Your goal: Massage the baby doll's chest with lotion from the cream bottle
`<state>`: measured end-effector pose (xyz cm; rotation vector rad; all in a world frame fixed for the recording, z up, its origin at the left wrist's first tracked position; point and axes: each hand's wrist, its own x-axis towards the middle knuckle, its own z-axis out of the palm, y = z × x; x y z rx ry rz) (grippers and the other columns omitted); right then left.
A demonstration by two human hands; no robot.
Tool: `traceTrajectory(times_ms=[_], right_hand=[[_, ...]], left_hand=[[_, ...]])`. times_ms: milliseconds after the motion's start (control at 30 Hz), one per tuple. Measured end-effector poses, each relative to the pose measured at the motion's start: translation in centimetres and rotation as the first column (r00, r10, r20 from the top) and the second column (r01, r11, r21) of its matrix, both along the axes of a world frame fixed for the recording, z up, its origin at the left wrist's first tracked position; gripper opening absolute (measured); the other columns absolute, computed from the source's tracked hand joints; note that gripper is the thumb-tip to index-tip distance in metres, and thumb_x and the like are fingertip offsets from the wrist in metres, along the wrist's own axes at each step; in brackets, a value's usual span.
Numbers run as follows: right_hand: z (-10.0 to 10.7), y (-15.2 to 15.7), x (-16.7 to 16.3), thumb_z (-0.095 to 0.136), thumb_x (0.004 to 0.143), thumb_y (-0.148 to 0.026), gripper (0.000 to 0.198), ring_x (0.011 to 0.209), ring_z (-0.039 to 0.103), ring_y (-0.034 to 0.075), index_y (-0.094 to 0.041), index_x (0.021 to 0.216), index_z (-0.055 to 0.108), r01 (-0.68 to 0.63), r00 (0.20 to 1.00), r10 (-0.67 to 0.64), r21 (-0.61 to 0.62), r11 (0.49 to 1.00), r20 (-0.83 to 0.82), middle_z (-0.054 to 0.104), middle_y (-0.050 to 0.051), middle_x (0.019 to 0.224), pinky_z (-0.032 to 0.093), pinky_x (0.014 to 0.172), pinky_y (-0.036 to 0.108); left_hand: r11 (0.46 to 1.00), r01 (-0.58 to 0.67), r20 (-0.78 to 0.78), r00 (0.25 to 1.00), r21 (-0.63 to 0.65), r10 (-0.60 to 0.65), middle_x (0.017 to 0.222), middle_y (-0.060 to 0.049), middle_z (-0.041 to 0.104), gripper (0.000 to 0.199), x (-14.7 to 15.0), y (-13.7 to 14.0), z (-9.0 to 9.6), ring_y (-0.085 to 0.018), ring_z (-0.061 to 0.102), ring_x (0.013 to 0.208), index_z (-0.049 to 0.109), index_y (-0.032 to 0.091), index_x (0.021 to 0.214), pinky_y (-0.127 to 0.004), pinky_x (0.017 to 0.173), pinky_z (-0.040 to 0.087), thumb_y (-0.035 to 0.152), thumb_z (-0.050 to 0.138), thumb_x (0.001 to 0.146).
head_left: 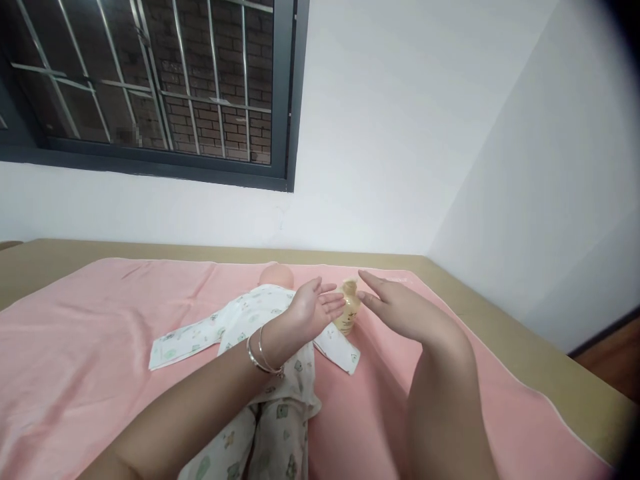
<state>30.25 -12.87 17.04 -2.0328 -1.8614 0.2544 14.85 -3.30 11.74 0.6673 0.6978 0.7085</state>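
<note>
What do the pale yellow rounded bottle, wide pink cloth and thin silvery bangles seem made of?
Bottle: probably smooth plastic, by its glossy highlights, though glass is possible. Cloth: matt, soft fabric, by its creases and lack of shine; fibre unclear. Bangles: likely polished metal, by their bright glints.

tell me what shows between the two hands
In the head view, a pale yellow bottle shows between the left hand and the right hand, partly overlapped by the left.

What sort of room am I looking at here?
Possibly a baby-care or practice room, though I can't be sure: a small, clothed, doll-like figure lies on a pink blanket, with a pale yellow bottle beside it.
</note>
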Motion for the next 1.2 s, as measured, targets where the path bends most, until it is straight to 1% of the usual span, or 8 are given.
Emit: traceTrajectory(times_ms=[133,300,400,533,667,800,933,1200], right_hand=[[-1.0,2.3,1.2,0.037,0.098,-0.041,0.056,0.142,0.034,0.025,-0.017,0.149,0.037,0.038,0.999,-0.036,-0.072,0.997,0.029,0.034,0.009,0.155,0.036,0.110,0.041],[-1.8,4.0,-0.1,0.034,0.096,-0.020,0.049,0.144,0.030,0.020,-0.019,0.144,0.045,-0.078,0.994,0.081,-0.043,0.996,0.073,0.034,0.006,0.155,0.036,0.109,0.034],[-1.9,4.5,-1.6,0.033,0.094,-0.013,0.045,0.135,0.045,0.022,-0.016,0.133,0.056,-0.055,0.988,0.057,-0.016,0.998,0.147,0.047,0.011,0.148,0.041,0.100,0.032],[-2.1,5.0,-3.2,0.035,0.094,-0.014,0.033,0.100,0.066,0.023,-0.016,0.105,0.066,0.019,0.947,-0.034,0.050,0.999,0.321,0.070,0.014,0.111,0.044,0.084,0.030],[-2.4,5.2,-3.8,0.035,0.097,-0.024,0.030,0.088,0.067,0.023,-0.016,0.101,0.064,0.078,0.893,-0.118,0.109,0.991,0.434,0.072,0.013,0.093,0.042,0.081,0.032],[-2.7,5.7,-3.3,0.041,0.093,-0.022,0.025,0.084,0.067,0.023,-0.020,0.103,0.064,0.136,0.889,-0.169,0.108,0.985,0.426,0.072,0.010,0.092,0.041,0.070,0.029],[-2.9,6.5,-2.8,0.046,0.085,-0.019,0.029,0.084,0.066,0.023,-0.027,0.103,0.068,0.249,0.895,-0.273,0.114,0.962,0.352,0.072,0.006,0.097,0.038,0.060,0.027],[-3.2,6.6,-3.8,0.048,0.079,-0.016,0.033,0.080,0.066,0.023,-0.028,0.101,0.070,0.331,0.857,-0.361,0.144,0.933,0.367,0.072,0.007,0.095,0.039,0.058,0.028]], left_hand=[[0.984,-0.092,0.101,0.989,-0.151,0.108,0.132,-0.024,0.055,0.047,0.9,0.7,0.3,-0.028,0.059,0.121,0.042,0.007,0.135,-0.034,0.091,0.055,0.029,0.042,0.092],[0.975,-0.096,0.127,0.984,-0.201,0.123,0.135,-0.023,0.053,0.050,1.2,1.2,-0.2,-0.028,0.054,0.127,0.042,0.006,0.136,-0.033,0.095,0.054,0.031,0.041,0.093],[0.970,-0.094,0.153,0.980,-0.223,0.130,0.135,-0.023,0.053,0.052,1.3,1.3,-0.3,-0.027,0.056,0.125,0.041,0.005,0.138,-0.032,0.094,0.055,0.033,0.040,0.094],[0.967,-0.040,0.168,0.982,-0.253,0.084,0.133,-0.027,0.053,0.055,0.6,1.1,-0.5,-0.027,0.058,0.122,0.039,0.001,0.139,-0.033,0.091,0.056,0.032,0.039,0.094],[0.968,0.035,0.158,0.987,-0.247,0.004,0.137,-0.027,0.051,0.057,-1.7,0.3,-1.1,-0.028,0.055,0.127,0.040,0.001,0.139,-0.035,0.095,0.055,0.035,0.039,0.093],[0.975,0.081,0.169,0.985,-0.205,-0.046,0.140,-0.025,0.050,0.058,-5.1,-0.7,-1.3,-0.027,0.054,0.128,0.037,0.004,0.143,-0.036,0.098,0.053,0.035,0.038,0.094],[0.980,-0.002,0.125,0.992,-0.197,0.027,0.142,-0.025,0.049,0.058,-8.3,-1.2,-0.7,-0.029,0.056,0.126,0.037,0.005,0.143,-0.038,0.099,0.052,0.034,0.040,0.093],[0.986,-0.064,0.170,0.981,-0.154,0.090,0.136,-0.024,0.054,0.058,-12.4,-2.5,2.0,-0.029,0.060,0.121,0.036,0.005,0.142,-0.039,0.100,0.051,0.035,0.040,0.093]])
